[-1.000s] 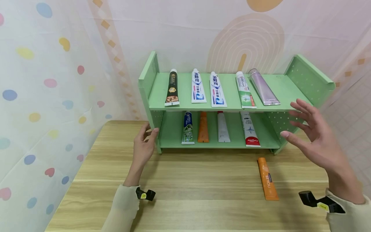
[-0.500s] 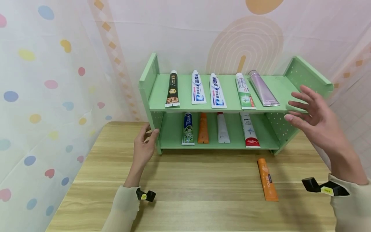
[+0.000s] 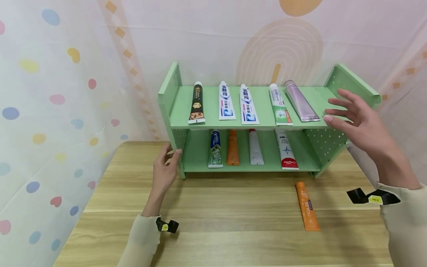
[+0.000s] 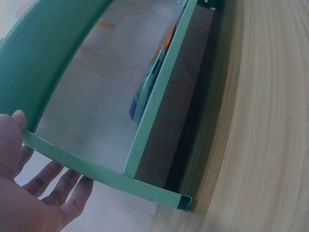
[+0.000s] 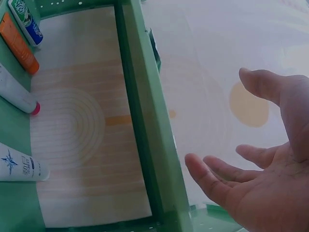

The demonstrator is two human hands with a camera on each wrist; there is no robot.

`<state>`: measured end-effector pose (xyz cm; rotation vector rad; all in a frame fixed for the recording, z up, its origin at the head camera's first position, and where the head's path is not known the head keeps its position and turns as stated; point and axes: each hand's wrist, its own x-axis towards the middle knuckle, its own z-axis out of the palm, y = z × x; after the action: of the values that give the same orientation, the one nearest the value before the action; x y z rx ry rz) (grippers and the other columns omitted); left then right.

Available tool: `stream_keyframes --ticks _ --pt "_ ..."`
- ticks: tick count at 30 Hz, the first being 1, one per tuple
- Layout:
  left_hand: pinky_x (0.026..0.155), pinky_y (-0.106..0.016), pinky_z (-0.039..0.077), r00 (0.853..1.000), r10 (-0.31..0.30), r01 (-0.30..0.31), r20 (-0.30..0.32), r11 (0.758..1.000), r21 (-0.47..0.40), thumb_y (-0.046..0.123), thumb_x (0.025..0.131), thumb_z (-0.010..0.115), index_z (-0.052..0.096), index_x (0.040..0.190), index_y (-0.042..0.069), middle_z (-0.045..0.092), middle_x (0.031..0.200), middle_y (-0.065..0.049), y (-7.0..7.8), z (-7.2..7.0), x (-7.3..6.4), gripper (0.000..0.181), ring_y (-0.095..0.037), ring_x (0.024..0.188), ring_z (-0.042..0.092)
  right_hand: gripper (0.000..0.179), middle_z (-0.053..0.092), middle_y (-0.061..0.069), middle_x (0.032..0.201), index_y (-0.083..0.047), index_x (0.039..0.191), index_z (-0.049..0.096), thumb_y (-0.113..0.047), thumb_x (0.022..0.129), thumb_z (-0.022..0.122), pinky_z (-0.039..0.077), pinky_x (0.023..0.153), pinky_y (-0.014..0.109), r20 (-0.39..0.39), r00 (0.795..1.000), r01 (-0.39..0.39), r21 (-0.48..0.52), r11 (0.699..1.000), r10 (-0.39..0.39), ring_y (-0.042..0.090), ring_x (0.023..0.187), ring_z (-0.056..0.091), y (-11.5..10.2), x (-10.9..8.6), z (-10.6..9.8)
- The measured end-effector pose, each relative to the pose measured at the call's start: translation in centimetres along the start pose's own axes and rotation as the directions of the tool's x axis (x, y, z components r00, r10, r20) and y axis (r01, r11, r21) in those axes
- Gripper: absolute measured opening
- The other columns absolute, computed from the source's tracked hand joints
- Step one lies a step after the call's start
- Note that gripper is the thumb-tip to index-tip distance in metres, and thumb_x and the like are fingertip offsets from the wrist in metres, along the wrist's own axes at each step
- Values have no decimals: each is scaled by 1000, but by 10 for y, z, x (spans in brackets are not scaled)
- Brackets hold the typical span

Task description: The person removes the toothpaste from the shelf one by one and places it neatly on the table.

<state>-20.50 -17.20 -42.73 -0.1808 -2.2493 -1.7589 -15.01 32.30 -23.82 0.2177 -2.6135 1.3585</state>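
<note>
Behind the wooden desk (image 3: 233,218) hangs pale cloth (image 3: 203,44) with a peach arch (image 3: 258,52); dotted cloth (image 3: 30,144) hangs along the desk's left edge.

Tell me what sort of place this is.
Probably a staged tabletop set-up indoors: a green two-tier shelf holds rows of toothpaste-style tubes on a wood-grain table, with a patterned, fabric-like backdrop behind.
</note>
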Motion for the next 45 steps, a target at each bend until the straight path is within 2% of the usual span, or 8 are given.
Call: stream_keyframes --ticks 8,15,19,22,34,40,43,45 --pt "78 -18 53 1000 1 -1 -9 1000 0 41 104 58 52 150 20 57 142 -15 -1 0 1 51 -24 116 59 81 41 -1 162 -36 164 16 -29 101 66 46 84 4 56 997 -49 -49 998 52 -6 121 52 -8 20 -6" --pt "78 -18 53 1000 9 -9 -5 1000 2 42 105 57 51 151 18 57 143 -17 -1 0 0 52 -25 117 59 82 39 -1 165 -39 164 12 -39 101 65 44 85 6 117 988 -87 -120 989 101 6 133 49 -12 36 -10" --pt "77 -18 53 1000 6 -6 -10 1000 0 41 104 58 52 150 18 58 143 -16 0 -1 -1 51 -23 115 60 87 37 1 166 -40 164 7 -46 99 65 43 109 33 155 976 -131 -144 981 153 23 147 40 -16 45 -11" --pt "77 -18 53 1000 5 -5 -7 1000 1 40 105 58 52 150 17 58 142 -16 -1 -1 0 51 -21 114 60 91 35 6 166 -40 164 4 -49 98 65 35 115 60 172 968 -155 -154 976 181 32 149 35 -18 51 -10" --pt "80 -22 55 1000 10 -10 -1 1000 -3 41 105 58 53 149 20 57 143 -18 -3 0 0 50 -22 115 60 98 35 16 165 -29 167 3 -51 96 67 31 118 66 224 947 -180 -226 958 231 40 148 38 -21 76 -7" --pt "79 -18 53 1000 7 -7 -6 1000 4 42 104 58 53 149 23 58 142 -14 -4 0 0 49 -25 116 60 93 43 18 160 -23 167 10 -47 98 67 40 112 57 244 939 -174 -269 947 241 15 114 67 -21 87 -5" --pt "78 -17 53 1000 7 -7 -12 1000 4 41 104 58 54 148 20 59 141 -12 -4 0 0 49 -27 117 60 89 45 20 158 -19 166 13 -45 99 65 42 110 54 264 933 -170 -275 946 245 -1 95 66 -22 92 -4" --pt "78 -18 54 1000 9 -9 -14 1000 -1 41 104 59 55 148 19 60 140 -11 -3 1 1 49 -27 117 61 88 45 21 158 -18 167 13 -44 100 64 41 111 55 276 927 -175 -280 944 254 0 93 67 -23 96 -4"
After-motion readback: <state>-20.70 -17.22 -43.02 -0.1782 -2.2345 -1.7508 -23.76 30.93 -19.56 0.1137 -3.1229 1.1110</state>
